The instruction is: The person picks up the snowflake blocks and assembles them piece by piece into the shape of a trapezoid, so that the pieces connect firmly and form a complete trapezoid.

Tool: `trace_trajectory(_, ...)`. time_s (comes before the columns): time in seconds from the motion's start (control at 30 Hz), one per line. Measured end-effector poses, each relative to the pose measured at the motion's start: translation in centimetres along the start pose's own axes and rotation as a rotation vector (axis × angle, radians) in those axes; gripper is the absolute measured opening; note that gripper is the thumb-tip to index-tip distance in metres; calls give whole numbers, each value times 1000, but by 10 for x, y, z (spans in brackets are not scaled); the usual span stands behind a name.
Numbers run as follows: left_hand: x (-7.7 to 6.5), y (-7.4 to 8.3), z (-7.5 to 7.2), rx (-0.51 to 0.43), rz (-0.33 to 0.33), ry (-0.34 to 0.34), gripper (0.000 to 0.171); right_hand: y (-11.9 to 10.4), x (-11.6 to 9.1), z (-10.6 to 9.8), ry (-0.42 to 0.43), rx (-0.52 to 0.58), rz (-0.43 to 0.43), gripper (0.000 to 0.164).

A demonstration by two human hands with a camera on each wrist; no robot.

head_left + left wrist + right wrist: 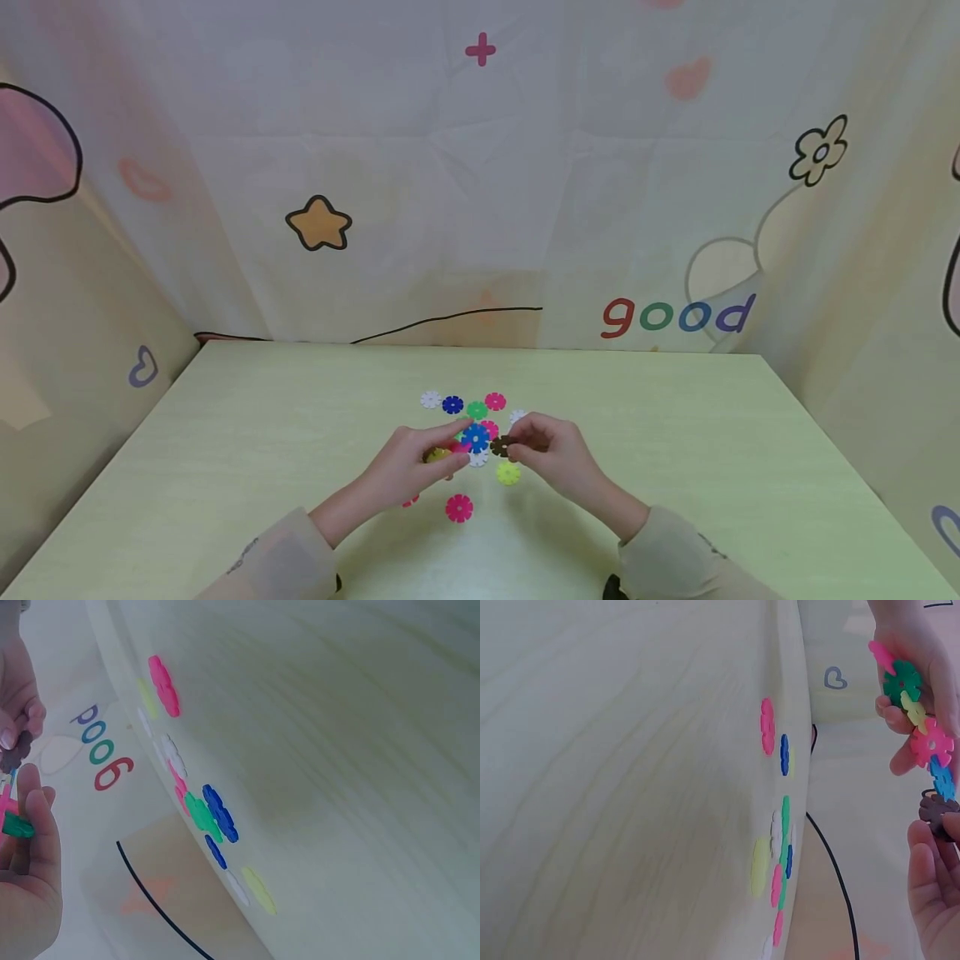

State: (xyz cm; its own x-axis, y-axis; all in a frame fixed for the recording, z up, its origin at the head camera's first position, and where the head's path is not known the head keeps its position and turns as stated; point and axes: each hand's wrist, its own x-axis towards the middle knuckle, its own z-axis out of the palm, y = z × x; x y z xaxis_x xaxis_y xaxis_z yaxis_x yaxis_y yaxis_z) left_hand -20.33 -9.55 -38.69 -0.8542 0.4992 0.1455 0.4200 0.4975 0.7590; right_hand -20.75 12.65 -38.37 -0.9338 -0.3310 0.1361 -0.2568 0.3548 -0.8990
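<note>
My left hand [405, 468] holds a short chain of notched, flower-shaped plastic discs above the table. In the right wrist view it runs from a pink disc [882, 655] through a green disc [902, 682], a yellow disc [913, 711] and a second pink disc [932, 742] to a blue disc [941, 780]. Between thumb and fingers, my right hand [561, 457] pinches a dark brown disc [935, 816] at the chain's blue end. Brown and blue meet at their edges; whether their slots interlock I cannot tell. My left fingers partly cover the chain in the head view.
Several loose discs lie on the pale table [285, 417] beneath and beyond the hands, among them a dark blue disc [452, 405], a light green disc [477, 410] and a yellow disc [508, 473]. Nearest me is a pink disc [459, 508]. A printed curtain [420, 167] hangs behind.
</note>
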Motion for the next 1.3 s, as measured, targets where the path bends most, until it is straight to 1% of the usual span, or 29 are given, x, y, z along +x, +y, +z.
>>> trace_trajectory(0.23, 0, 1, 0, -2, -20, -10, 50, 0, -1, 3, 27, -20, -35, 9)
trace_trajectory(0.47, -1, 3, 0, -21, -15, -18, 49, -1, -2, 5, 62, -77, -84, 7)
trace_trajectory(0.57, -1, 4, 0, -25, -17, -28, 48, -2, -3, 7, 79, -125, -133, 6)
trace_trajectory(0.7, -2, 4, 0, -36, -35, -45, 46, -2, -5, 9, 105, -179, -207, 6)
trace_trajectory(0.83, -3, 6, 0, -63, -57, -50, 46, -2, -6, 12, 135, -208, -270, 9)
trace_trajectory(1.1, -5, 11, -2, -120, -64, -47, 48, -4, -10, 16, 197, -198, -353, 11)
trace_trajectory(1.3, -5, 14, -2, -127, -68, -39, 47, -3, -12, 18, 243, -205, -430, 14)
